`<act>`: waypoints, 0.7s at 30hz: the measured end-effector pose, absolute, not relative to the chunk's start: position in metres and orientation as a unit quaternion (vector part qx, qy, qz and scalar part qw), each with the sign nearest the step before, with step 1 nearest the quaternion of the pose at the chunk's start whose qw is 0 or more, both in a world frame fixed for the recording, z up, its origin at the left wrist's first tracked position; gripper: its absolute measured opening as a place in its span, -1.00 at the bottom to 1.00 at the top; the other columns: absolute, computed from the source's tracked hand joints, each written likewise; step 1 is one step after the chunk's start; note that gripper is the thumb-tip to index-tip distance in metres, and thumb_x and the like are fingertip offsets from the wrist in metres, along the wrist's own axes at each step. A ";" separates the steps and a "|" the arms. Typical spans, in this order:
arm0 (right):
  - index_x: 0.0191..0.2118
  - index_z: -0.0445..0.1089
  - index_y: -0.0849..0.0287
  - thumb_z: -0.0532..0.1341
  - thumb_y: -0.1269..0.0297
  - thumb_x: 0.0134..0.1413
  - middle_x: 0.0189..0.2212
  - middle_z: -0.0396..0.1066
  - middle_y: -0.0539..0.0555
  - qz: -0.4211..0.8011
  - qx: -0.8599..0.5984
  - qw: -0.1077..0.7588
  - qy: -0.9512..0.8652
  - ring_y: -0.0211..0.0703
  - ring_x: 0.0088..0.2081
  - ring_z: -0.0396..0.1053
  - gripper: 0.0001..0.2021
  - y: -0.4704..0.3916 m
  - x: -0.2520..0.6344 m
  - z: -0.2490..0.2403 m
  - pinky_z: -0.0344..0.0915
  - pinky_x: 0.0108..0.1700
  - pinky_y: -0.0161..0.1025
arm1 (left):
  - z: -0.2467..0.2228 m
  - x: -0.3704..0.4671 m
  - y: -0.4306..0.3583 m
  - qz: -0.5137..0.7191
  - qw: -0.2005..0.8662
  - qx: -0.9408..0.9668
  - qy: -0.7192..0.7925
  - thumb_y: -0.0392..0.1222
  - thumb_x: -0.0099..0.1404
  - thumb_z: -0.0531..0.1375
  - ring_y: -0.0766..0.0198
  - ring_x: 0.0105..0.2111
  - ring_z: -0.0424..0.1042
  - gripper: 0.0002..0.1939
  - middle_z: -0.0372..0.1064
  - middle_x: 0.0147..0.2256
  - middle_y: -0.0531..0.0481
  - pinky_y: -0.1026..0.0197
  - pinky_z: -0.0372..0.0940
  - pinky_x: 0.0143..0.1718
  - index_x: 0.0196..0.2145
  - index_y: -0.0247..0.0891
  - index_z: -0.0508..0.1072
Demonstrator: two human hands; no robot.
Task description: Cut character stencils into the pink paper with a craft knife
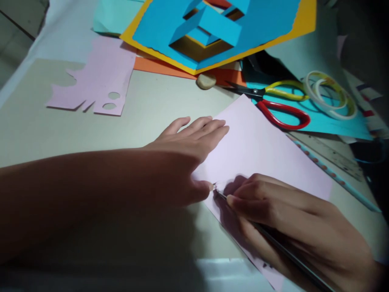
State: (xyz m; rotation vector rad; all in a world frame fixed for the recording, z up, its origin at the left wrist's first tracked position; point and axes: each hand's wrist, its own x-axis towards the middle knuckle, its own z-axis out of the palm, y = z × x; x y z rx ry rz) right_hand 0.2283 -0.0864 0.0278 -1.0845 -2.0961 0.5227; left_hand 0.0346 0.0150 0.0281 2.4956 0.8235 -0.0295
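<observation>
Pressing the flat pale pink paper sheet to the beige tabletop, the left hand lies with fingers extended and grips nothing. The right hand is closed around a slim dark pen-like tool, its tip at the sheet near the left thumb; red-and-yellow-handled scissors lie open beyond the sheet.
</observation>
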 end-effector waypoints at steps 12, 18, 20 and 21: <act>-0.28 0.44 0.09 0.40 0.62 -0.03 -0.40 0.48 -0.02 0.213 -0.447 0.368 -0.787 -0.24 -0.32 0.52 -0.72 -0.090 0.236 0.018 0.51 -0.08 -0.37 | 0.025 0.033 0.012 0.007 0.235 0.926 0.297 -0.01 0.27 0.08 0.05 0.47 -0.25 -0.13 -0.24 0.47 -0.15 -0.17 -0.32 0.43 0.42 -0.37 -0.14; -0.28 0.47 0.12 0.37 0.60 0.04 -0.36 0.51 0.04 0.296 -0.454 0.365 -0.757 -0.21 -0.29 0.52 -0.78 -0.089 0.234 0.025 0.50 -0.27 -0.34 | 0.020 0.031 0.011 0.029 0.214 0.934 0.283 0.00 0.28 0.10 -0.01 0.46 -0.20 -0.13 -0.20 0.46 -0.19 -0.19 -0.27 0.42 0.41 -0.37 -0.13; -0.28 0.49 0.14 0.37 0.61 0.03 -0.37 0.51 0.04 0.325 -0.462 0.360 -0.742 -0.23 -0.35 0.50 -0.78 -0.089 0.234 0.026 0.48 -0.35 -0.34 | 0.020 0.031 0.010 0.036 0.212 0.935 0.283 -0.02 0.28 0.10 -0.01 0.46 -0.20 -0.14 -0.19 0.46 -0.19 -0.20 -0.26 0.42 0.41 -0.38 -0.13; -0.29 0.49 0.15 0.37 0.61 0.04 -0.37 0.51 0.04 0.333 -0.467 0.356 -0.738 -0.24 -0.36 0.50 -0.79 -0.089 0.235 0.026 0.48 -0.36 -0.34 | 0.020 0.031 0.010 0.039 0.211 0.934 0.285 -0.03 0.27 0.10 0.01 0.46 -0.20 -0.14 -0.19 0.46 -0.19 -0.19 -0.26 0.42 0.41 -0.38 -0.13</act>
